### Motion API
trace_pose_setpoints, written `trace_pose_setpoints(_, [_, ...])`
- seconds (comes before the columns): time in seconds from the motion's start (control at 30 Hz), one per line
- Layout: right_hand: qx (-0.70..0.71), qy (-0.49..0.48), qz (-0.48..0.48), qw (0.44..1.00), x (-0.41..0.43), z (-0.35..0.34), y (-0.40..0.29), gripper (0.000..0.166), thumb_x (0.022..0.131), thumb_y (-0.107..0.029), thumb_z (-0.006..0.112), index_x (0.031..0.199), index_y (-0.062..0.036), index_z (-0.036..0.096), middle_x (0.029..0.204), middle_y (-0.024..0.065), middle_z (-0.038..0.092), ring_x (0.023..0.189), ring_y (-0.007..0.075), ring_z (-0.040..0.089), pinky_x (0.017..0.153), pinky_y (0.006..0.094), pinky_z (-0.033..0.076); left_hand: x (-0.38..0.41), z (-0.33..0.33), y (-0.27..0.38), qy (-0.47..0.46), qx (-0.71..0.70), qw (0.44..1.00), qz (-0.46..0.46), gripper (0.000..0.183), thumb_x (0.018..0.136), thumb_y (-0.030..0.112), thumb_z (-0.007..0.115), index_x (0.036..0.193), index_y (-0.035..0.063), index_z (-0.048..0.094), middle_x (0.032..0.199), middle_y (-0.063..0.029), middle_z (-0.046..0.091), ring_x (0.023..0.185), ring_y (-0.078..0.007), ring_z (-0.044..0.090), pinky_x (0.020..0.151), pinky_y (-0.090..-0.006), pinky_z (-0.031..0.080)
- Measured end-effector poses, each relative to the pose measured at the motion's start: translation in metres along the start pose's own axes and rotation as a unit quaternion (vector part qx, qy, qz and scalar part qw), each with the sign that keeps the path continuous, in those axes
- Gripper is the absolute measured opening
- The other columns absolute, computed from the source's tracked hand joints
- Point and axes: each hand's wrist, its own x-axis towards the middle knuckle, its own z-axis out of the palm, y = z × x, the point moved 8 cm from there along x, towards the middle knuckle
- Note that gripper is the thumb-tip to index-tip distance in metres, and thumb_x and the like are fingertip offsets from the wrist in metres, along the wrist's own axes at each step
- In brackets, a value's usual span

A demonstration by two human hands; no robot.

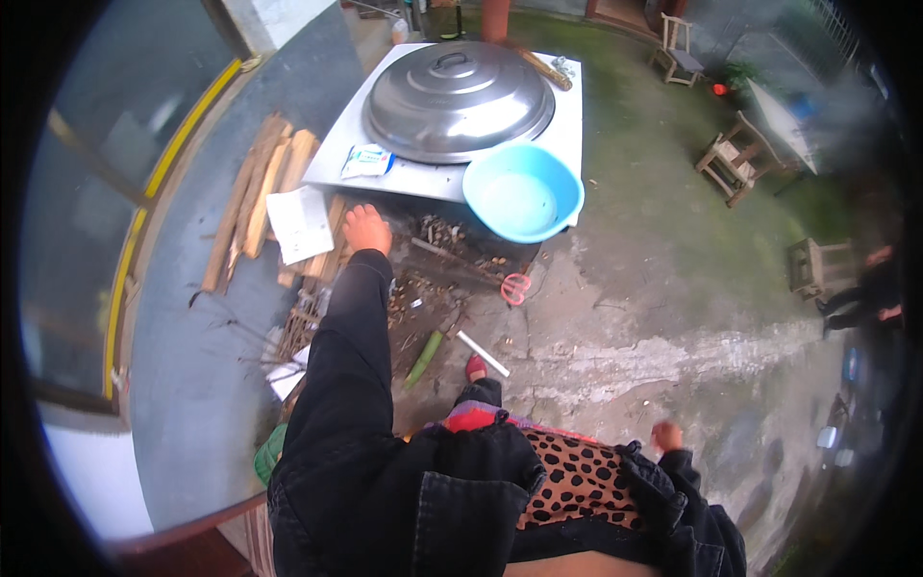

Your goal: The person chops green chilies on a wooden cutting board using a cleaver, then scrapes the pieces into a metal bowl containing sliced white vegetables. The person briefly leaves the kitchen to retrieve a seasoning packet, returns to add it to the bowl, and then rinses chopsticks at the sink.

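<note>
My left hand (368, 229) reaches out just below the near edge of a white stove top (425, 180), back of the hand upward. Its fingers are partly bent, and whatever may lie under them is hidden. Split firewood (268, 195) and a creased sheet of white paper (300, 223) are just left of it. On the stove sits a large domed metal lid (461, 101). A light blue plastic basin (523, 193) rests at the stove's near right corner, beside a small white and blue packet (368, 161). Down by my side, my right hand (667, 437) is small and blurred.
Fire tongs with pink handles (515, 288) lie before the stove among ash and debris. A green stalk (424, 359) and a white strip (483, 353) are on the concrete. Thin twigs (299, 324) lie leftward. Wooden chairs (739, 159) and another person (869, 296) are at the right.
</note>
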Motion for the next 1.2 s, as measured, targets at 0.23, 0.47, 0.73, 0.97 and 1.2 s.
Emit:
trace_pose_setpoints(0.23, [-0.183,-0.237,0.103,0.949,-0.103,0.015,0.114,0.022,0.065,-0.031,0.053,0.066,-0.013,0.065,0.069,0.0089,0.063,0.066,0.028,0.061,0.054,0.0414,0.047,0.112,0.104,0.048,0.007,0.11,0.989,0.103,0.017,0.078,0.025,0.05,0.087,0.0114,0.056,0.086,-0.0038,0.055,0.086,-0.0215,0.05,0.079,-0.0434,0.035])
trace_pose_setpoints(0.47, [-0.104,-0.214,0.12,0.964,-0.081,-0.05,0.034,0.022,0.071,-0.026,0.048,0.066,-0.0099,0.063,0.066,0.0102,0.062,0.059,0.0265,0.06,0.051,0.0393,0.047,0.141,0.155,0.024,-0.05,0.156,0.98,0.117,0.012,0.075,0.016,0.05,0.075,0.0133,0.061,0.073,-0.0031,0.059,0.073,-0.0199,0.056,0.07,-0.041,0.039])
trace_pose_setpoints(0.73, [-0.15,-0.239,-0.012,0.959,-0.016,-0.061,0.029,0.025,0.077,-0.02,0.043,0.066,-0.0064,0.06,0.062,0.0116,0.06,0.052,0.0248,0.058,0.047,0.0369,0.047,0.111,0.039,-0.082,0.063,-0.046,0.996,0.034,0.01,0.075,0.01,0.046,0.073,0.0056,0.054,0.074,-0.0105,0.056,0.075,-0.0296,0.054,0.062,-0.0399,0.046])
trace_pose_setpoints(0.97, [-0.217,-0.134,-0.249,0.934,0.108,-0.025,-0.016,0.027,0.076,-0.022,0.043,0.061,-0.0064,0.06,0.059,0.0121,0.059,0.049,0.0246,0.058,0.049,0.0358,0.048,-0.103,-0.09,-0.139,0.014,-0.086,0.996,0.015,0.012,0.076,0.013,0.05,0.07,0.003,0.053,0.076,-0.0148,0.055,0.076,-0.0354,0.052,0.063,-0.0451,0.042])
trace_pose_setpoints(1.2, [-0.008,-0.225,-0.145,0.963,0.139,0.032,-0.089,0.02,0.077,-0.018,0.049,0.067,-0.0058,0.061,0.056,0.0061,0.059,0.045,0.0192,0.058,0.04,0.0323,0.046,-0.554,-0.143,-0.222,-0.017,-0.129,0.938,-0.32,0.016,0.079,0.013,0.047,0.073,-0.0013,0.051,0.069,-0.0203,0.052,0.067,-0.0386,0.05,0.059,-0.0446,0.039])
